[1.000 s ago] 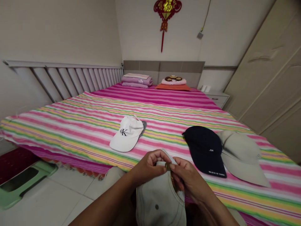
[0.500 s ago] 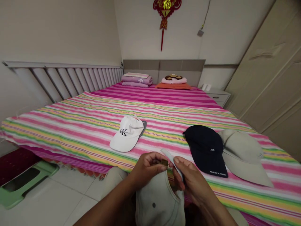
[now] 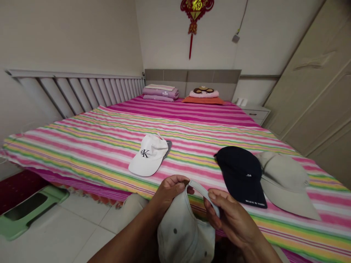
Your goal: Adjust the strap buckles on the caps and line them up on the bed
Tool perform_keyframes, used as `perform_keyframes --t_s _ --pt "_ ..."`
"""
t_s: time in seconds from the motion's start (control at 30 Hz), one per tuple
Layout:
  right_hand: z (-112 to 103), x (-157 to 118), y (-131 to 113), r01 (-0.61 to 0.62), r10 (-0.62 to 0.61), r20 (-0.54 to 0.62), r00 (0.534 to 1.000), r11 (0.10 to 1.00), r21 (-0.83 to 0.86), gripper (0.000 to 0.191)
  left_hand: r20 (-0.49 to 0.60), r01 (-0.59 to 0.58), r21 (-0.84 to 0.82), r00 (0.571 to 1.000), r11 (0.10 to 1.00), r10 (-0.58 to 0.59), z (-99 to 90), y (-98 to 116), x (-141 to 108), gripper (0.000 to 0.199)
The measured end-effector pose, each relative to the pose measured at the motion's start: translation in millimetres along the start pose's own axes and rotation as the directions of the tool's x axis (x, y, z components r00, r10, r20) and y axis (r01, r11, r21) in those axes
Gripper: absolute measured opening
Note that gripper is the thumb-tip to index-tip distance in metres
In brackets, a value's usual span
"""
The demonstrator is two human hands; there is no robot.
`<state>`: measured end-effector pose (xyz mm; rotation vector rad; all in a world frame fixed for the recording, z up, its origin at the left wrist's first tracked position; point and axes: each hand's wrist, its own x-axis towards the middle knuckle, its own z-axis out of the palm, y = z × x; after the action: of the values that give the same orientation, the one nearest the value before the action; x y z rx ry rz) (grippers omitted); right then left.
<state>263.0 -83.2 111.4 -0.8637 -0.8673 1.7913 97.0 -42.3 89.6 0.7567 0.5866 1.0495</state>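
Note:
A pale grey-green baseball cap (image 3: 181, 230) hangs between my hands above my lap, its back opening facing up. My left hand (image 3: 170, 191) pinches the cap's edge at a small brass-coloured buckle (image 3: 186, 182). The adjustment strap (image 3: 201, 190) arches from that buckle across the opening, and my right hand (image 3: 226, 215) grips its other side between thumb and fingers. On the bed past my hands lies a white cap (image 3: 149, 155) with black lettering, a grey piece showing behind it. To the right, a navy cap (image 3: 241, 175) overlaps a beige cap (image 3: 287, 179).
A striped sheet (image 3: 90, 146) covers the bed. Folded purple bedding (image 3: 161, 94) and a pink pillow stack (image 3: 204, 94) stand by the headboard (image 3: 175, 75). A green plastic stool (image 3: 55, 195) is on the floor at left; a white nightstand (image 3: 256, 111) stands at the far right.
My right hand has shifted slightly right and down, and the strap now stretches in an arch to the buckle. Its free end no longer sticks up. The other caps have not moved.

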Motion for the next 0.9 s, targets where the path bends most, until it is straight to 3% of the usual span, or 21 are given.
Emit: perform_keyframes --t_s 0.47,0.77,0.9 --pt "-2.0 3.9 5.3 -0.028 0.03 0.046 0.998 0.998 -0.047 0.029 -0.01 -0.035 -0.045 0.999 0.998 0.035 2.2 -1.9 -0.7 0.031" --pt "-1.6 3.8 4.8 -0.105 0.107 0.011 0.994 0.987 -0.121 0.031 -0.025 -0.059 -0.037 0.998 0.998 0.058 3.6 -1.2 -2.5 0.029" --pt "1.3 2.6 -1.2 -0.044 0.053 0.04 0.998 0.976 -0.215 0.034 -0.001 -0.046 0.009 0.999 0.999 0.046 4.3 1.1 -4.7 0.029"
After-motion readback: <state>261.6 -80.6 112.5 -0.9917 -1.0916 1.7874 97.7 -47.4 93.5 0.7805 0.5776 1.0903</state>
